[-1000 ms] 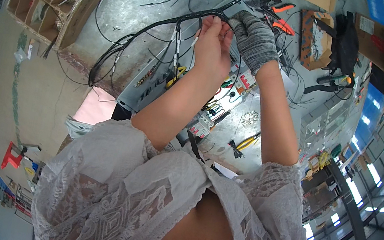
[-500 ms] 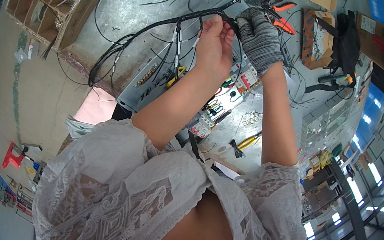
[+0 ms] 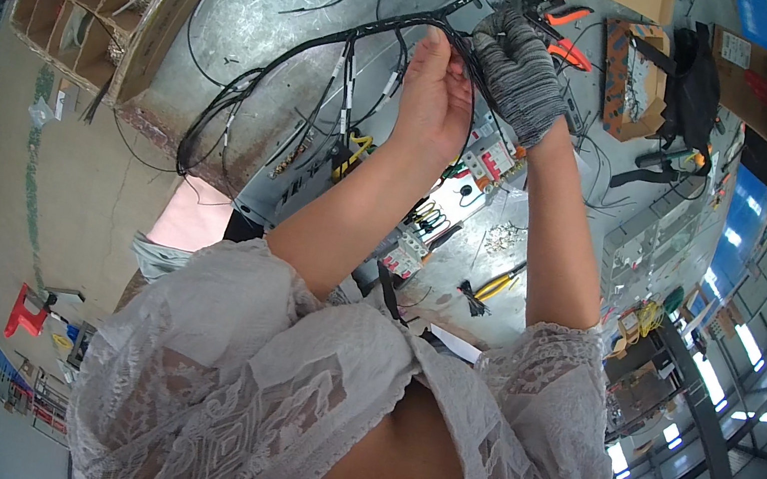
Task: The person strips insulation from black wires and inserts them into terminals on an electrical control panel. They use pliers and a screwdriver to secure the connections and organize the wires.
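A black wire harness (image 3: 336, 36) crosses the metal worktable, with labelled branch wires (image 3: 347, 91) hanging from it. My bare left hand (image 3: 436, 96) is at the harness with its fingers curled and fingertips against the wires. Close beside it on the right, my right hand (image 3: 518, 71) wears a grey knitted glove and is closed around the same wires; its fingertips are partly hidden. One thin black wire runs down between my two hands. Below them lies a metal panel (image 3: 285, 191) with circuit breakers (image 3: 492, 160) and coiled wires, partly covered by my left forearm.
Orange-handled pliers (image 3: 569, 50) lie beyond my right hand, and yellow-handled cutters (image 3: 500, 284) near my right forearm. A divided cardboard box (image 3: 131, 20) of small parts stands at the left. Another cardboard box (image 3: 632, 88) and a black bag (image 3: 694, 83) are at the right.
The hanging labelled wires have shifted slightly left. My left fingers have loosened and turned a little, and a thin black wire now passes down along that hand's right side.
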Action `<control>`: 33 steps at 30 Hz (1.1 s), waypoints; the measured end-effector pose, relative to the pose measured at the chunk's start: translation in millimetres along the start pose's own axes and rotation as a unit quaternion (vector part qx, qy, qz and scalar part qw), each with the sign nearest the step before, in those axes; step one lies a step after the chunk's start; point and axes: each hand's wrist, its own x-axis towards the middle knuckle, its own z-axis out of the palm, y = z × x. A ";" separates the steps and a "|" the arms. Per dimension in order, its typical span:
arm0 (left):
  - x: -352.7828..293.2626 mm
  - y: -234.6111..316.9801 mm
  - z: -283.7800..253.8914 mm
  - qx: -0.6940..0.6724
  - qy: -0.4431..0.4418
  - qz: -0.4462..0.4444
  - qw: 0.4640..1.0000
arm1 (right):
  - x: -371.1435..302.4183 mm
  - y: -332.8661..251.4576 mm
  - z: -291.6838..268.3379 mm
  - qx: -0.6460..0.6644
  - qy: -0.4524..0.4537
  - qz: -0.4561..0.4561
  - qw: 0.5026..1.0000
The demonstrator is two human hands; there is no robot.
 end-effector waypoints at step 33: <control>9.4 -1.5 -1.7 0.199 -0.023 0.123 0.972 | -4.2 -11.3 4.4 -0.125 0.002 0.042 0.991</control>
